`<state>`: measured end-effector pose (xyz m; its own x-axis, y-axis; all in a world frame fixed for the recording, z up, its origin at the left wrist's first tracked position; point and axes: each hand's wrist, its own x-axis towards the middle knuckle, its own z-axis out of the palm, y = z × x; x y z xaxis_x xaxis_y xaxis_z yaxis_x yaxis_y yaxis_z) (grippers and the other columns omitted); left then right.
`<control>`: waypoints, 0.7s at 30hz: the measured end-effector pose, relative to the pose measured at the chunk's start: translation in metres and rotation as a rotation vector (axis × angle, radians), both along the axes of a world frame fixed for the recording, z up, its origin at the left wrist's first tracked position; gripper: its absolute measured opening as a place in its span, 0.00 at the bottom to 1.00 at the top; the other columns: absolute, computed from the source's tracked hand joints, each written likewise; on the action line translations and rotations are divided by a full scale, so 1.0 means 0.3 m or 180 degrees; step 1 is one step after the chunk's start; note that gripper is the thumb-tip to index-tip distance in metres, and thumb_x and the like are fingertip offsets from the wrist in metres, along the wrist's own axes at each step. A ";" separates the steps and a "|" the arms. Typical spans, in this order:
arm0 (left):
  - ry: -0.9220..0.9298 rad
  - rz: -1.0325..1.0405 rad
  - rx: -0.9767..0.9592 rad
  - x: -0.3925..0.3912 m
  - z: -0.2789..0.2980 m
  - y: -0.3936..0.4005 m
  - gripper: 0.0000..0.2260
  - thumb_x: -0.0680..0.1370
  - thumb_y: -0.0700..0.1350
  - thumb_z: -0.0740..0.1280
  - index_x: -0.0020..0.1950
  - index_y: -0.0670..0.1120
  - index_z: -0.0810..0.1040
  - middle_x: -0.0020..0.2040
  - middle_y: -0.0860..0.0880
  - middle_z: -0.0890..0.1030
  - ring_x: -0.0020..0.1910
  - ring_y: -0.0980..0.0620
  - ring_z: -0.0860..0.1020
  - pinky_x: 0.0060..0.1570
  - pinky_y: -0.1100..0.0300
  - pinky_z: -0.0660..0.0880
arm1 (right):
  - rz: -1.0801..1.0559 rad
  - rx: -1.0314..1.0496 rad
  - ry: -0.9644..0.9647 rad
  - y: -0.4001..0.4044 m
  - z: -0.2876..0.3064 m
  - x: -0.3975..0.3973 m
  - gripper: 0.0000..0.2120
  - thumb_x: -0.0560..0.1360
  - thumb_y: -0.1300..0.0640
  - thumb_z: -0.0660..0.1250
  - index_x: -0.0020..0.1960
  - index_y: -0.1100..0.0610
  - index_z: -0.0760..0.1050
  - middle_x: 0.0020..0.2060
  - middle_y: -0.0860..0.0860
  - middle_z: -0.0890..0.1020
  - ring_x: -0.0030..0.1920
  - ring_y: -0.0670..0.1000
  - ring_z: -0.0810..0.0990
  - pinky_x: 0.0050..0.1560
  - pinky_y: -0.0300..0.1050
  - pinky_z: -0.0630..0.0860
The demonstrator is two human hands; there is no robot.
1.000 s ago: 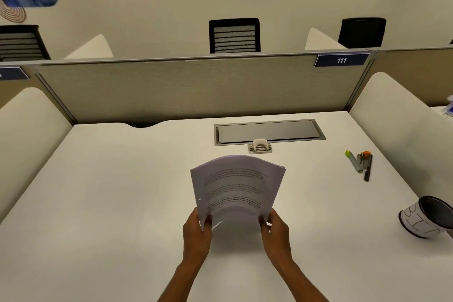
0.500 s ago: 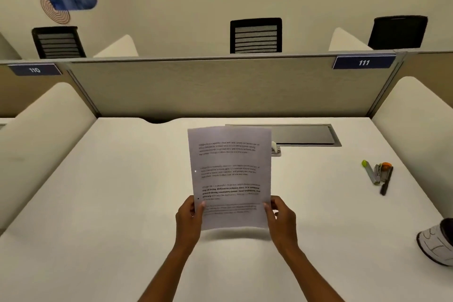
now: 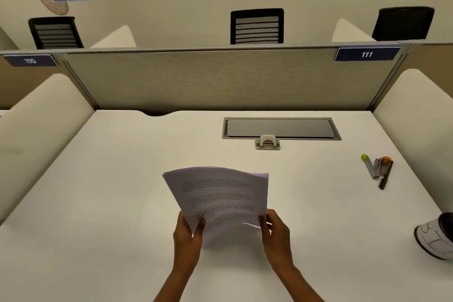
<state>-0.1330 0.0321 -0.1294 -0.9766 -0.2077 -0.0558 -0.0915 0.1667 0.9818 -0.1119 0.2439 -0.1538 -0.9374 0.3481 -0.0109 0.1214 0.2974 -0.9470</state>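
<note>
The left grip [image 3: 187, 233] and the right grip [image 3: 274, 229] each hold a lower corner of the sheaf of papers [image 3: 220, 198], thumbs over the printed face and fingers curled behind; both are closed on the paper, neither is slack. Holding it at the two bottom corners leaves the upper part unsupported, so the top edge bows and leans away from the person; the page edges fan slightly at the upper right, which suggests that the sheets are loose and not yet bound.

The sheaf stands roughly on end over the near middle of the table [image 3: 117, 179], straight in front of the person; whether its bottom edge touches the surface or hangs just above it I cannot tell, though a soft shadow lies beneath it. A two-handed, symmetric hold of this kind suits knocking the sheets square against the table, and that is my reading of the step in hand.

The stapler [image 3: 379, 167] lies well apart to the right, with a green-tipped marker [image 3: 367, 164] and a dark pen [image 3: 386, 178] just beside it, within the right arm's reach; likely set there for fastening the pages once they are even. A white mug [image 3: 432, 238] lies tipped on its side at the right edge, clear of the work; the cable hatch [image 3: 280, 128] sits shut beyond the papers.
</note>
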 end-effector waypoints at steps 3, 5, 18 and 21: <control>-0.0011 -0.0069 -0.0052 -0.002 -0.009 0.009 0.19 0.77 0.39 0.70 0.62 0.58 0.71 0.55 0.58 0.80 0.54 0.60 0.79 0.47 0.70 0.78 | -0.0008 0.0174 -0.0099 -0.012 -0.024 0.001 0.09 0.79 0.58 0.64 0.51 0.43 0.73 0.47 0.38 0.81 0.45 0.40 0.80 0.40 0.29 0.75; -0.0013 -0.0075 -0.0084 -0.009 -0.013 0.015 0.19 0.78 0.38 0.68 0.60 0.60 0.71 0.55 0.58 0.80 0.54 0.60 0.79 0.49 0.68 0.78 | -0.0099 0.0250 -0.0141 -0.018 -0.042 0.000 0.07 0.79 0.58 0.64 0.53 0.46 0.74 0.46 0.40 0.81 0.44 0.42 0.80 0.41 0.33 0.77; 0.0125 -0.0265 -0.0201 -0.033 -0.022 -0.004 0.24 0.76 0.39 0.71 0.63 0.62 0.68 0.56 0.61 0.79 0.54 0.60 0.79 0.50 0.68 0.77 | -0.0236 0.0325 -0.0252 -0.035 -0.032 0.008 0.15 0.79 0.59 0.64 0.49 0.36 0.71 0.46 0.32 0.80 0.45 0.40 0.81 0.39 0.29 0.75; 0.0104 -0.0341 -0.0241 -0.034 -0.041 -0.009 0.21 0.78 0.36 0.66 0.64 0.58 0.70 0.57 0.59 0.80 0.55 0.56 0.80 0.53 0.65 0.78 | -0.0263 0.0428 -0.0290 -0.034 -0.044 0.004 0.12 0.80 0.60 0.63 0.50 0.42 0.73 0.47 0.38 0.81 0.45 0.44 0.81 0.41 0.32 0.75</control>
<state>-0.1432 0.0296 -0.1416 -0.9945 -0.1045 -0.0117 -0.0374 0.2475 0.9682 -0.1106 0.2335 -0.1669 -0.9028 0.4279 -0.0427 0.2343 0.4061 -0.8833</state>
